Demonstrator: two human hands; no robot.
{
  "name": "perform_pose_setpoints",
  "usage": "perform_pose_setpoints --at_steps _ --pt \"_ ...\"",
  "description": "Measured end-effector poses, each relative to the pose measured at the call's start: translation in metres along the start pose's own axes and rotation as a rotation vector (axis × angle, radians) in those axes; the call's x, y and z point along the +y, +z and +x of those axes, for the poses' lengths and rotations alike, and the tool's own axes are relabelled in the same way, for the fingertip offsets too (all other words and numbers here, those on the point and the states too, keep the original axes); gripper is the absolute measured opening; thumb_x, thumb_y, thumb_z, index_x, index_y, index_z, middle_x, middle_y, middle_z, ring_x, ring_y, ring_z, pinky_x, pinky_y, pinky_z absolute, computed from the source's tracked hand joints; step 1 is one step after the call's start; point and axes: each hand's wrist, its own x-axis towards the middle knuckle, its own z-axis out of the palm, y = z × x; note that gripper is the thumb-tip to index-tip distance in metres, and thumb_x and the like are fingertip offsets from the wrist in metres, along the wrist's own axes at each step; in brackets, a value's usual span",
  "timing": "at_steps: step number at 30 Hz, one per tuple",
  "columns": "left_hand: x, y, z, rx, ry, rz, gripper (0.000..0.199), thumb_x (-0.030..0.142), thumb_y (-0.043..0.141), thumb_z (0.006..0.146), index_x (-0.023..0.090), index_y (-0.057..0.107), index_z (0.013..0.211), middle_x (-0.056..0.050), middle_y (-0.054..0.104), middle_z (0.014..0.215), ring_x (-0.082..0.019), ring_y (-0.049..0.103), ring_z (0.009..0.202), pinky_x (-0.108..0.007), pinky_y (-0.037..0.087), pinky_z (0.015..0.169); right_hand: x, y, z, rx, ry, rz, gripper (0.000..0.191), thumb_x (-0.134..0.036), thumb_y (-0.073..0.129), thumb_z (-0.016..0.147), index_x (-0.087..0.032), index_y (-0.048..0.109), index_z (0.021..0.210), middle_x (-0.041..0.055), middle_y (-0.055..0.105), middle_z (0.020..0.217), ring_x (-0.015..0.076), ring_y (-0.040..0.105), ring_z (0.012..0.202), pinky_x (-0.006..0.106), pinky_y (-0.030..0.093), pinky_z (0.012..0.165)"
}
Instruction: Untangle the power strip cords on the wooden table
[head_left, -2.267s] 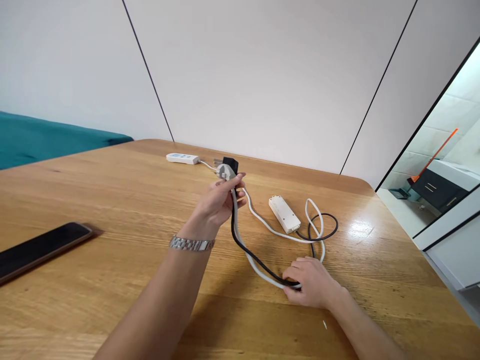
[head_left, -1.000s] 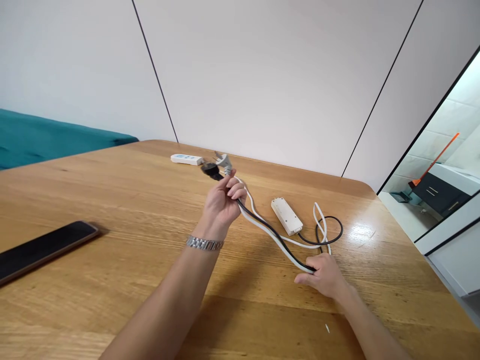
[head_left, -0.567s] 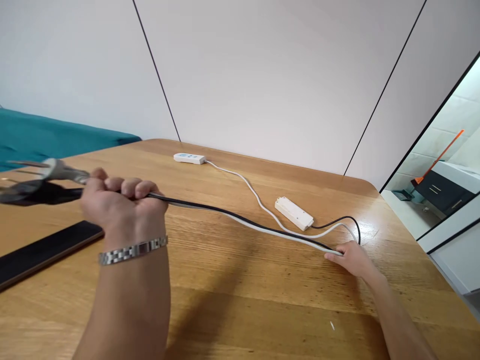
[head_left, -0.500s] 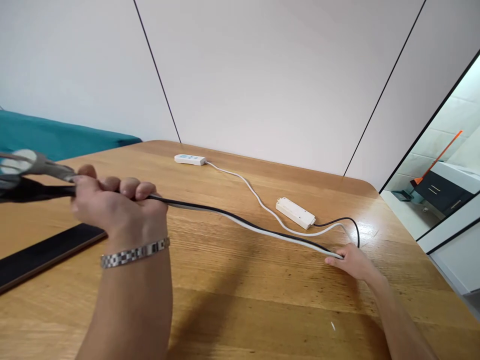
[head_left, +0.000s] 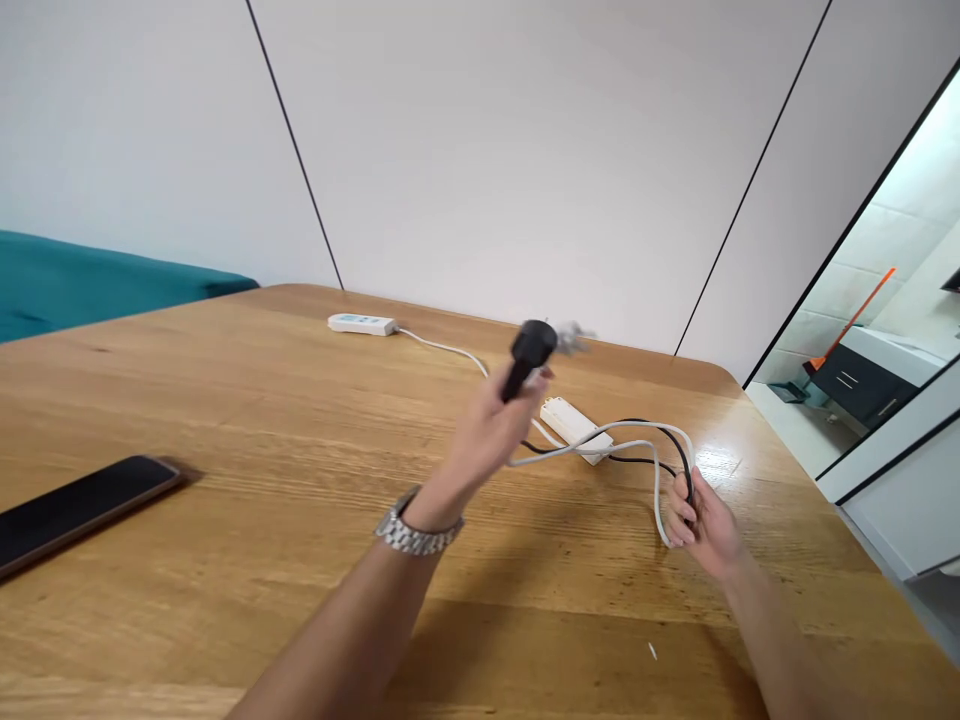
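My left hand (head_left: 491,425), with a metal watch band at the wrist, is closed around the black and white cables just below their plugs. The black plug (head_left: 534,345) sticks up above its fingers, beside a blurred grey plug (head_left: 571,338). Toward the right of the table, my right hand (head_left: 705,520) pinches the same cables, which arch loosely between the hands. Behind the cables lies a white power strip (head_left: 571,425), partly covered by them. At the table's far edge rests another white device (head_left: 361,324) with blue markings, joined to the white cable (head_left: 442,347).
A dark phone-like slab (head_left: 82,510) lies on the wooden table (head_left: 247,400) at the left. A small white scrap (head_left: 652,651) is near the front. Behind the table stands a pale wall; teal upholstery (head_left: 112,285) is at the left, a doorway with an orange-handled broom (head_left: 855,322) at the right.
My left hand has swung right with the plugs, close to the power strip. The cables have gone from stretched to slack and looped. My right hand has turned, still gripping them.
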Motion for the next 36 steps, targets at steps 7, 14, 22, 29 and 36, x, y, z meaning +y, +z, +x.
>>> perform_pose_setpoints --at_steps 7,14,22,29,36 --pt "-0.069 0.044 -0.027 -0.312 -0.337 -0.031 0.055 0.049 0.079 0.058 0.021 0.032 0.062 0.012 0.021 0.048 -0.002 0.013 0.040 -0.017 0.011 0.038 0.031 0.033 -0.003 0.075 -0.219 -0.100 0.054 -0.074 0.044 0.080 -0.022 0.042 0.066 -0.0093 0.032 0.045 0.0066 0.026 0.034 0.020 0.024 0.036" --pt "-0.100 0.047 -0.041 -0.320 -0.411 0.049 0.056 0.063 0.073 0.060 0.020 0.038 0.061 0.009 0.025 0.049 -0.005 0.019 0.043 -0.022 0.013 0.041 0.045 0.057 -0.017 -0.136 -0.363 -0.596 0.054 -0.061 0.032 0.092 -0.019 0.048 0.062 -0.0057 0.034 0.044 0.0077 0.032 0.040 0.022 0.024 0.042" --pt "-0.096 0.048 -0.046 -0.387 -0.297 0.209 0.048 0.052 0.078 0.059 0.019 0.044 0.054 0.006 0.032 0.049 -0.008 0.026 0.046 -0.024 0.020 0.044 0.031 0.048 -0.014 -0.200 -0.363 -0.808 0.056 -0.055 0.026 0.095 -0.019 0.046 0.057 -0.0038 0.038 0.046 0.0087 0.035 0.042 0.023 0.026 0.047" --pt "-0.054 0.041 -0.035 -0.225 -0.039 0.100 0.048 0.055 0.072 0.068 0.020 0.045 0.051 0.002 0.039 0.053 -0.011 0.038 0.052 -0.025 0.036 0.052 0.022 0.051 -0.012 -0.316 -0.266 -1.111 0.048 -0.048 0.050 0.087 -0.019 0.034 0.052 -0.0065 0.028 0.050 0.0078 0.023 0.048 0.023 0.017 0.048" --pt "0.005 0.012 -0.019 -0.222 -0.149 -0.207 0.056 0.054 0.058 0.083 0.019 0.026 0.051 0.009 0.015 0.045 -0.004 0.012 0.034 -0.020 0.027 0.037 0.015 0.042 -0.003 -0.211 -0.215 -1.293 0.040 -0.040 0.052 0.086 -0.019 0.043 0.054 -0.0048 0.036 0.050 0.0097 0.028 0.049 0.024 0.019 0.050"
